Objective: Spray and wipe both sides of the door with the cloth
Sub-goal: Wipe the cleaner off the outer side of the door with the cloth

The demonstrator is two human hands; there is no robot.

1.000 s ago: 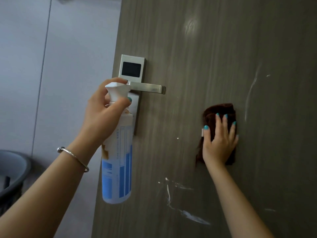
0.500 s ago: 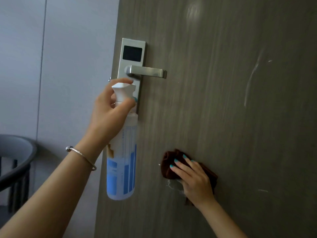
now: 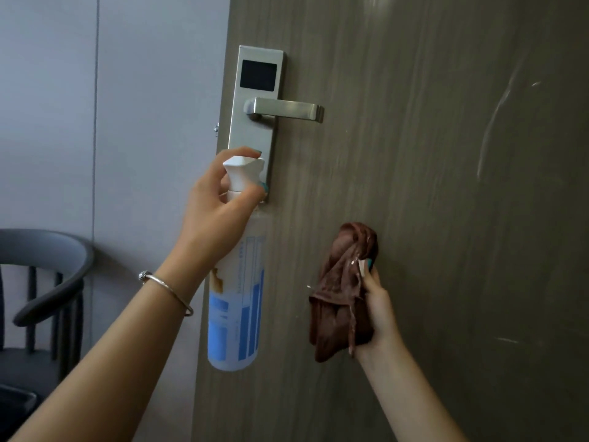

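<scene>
Cloth (image 3: 344,291) bunched in right hand (image 3: 377,309), against door (image 3: 430,218) below handle (image 3: 283,108).
Soft, light, limp: grip it mid-bundle. Left hand (image 3: 220,215) wraps spray bottle (image 3: 236,301) neck, finger on nozzle; rigid, likely slippery when wet.

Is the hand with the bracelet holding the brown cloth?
No, the left hand with the bracelet grips the spray bottle; the right hand holds the cloth.

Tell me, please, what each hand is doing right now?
Left hand: grips the spray bottle.
Right hand: holds the brown cloth.
</scene>
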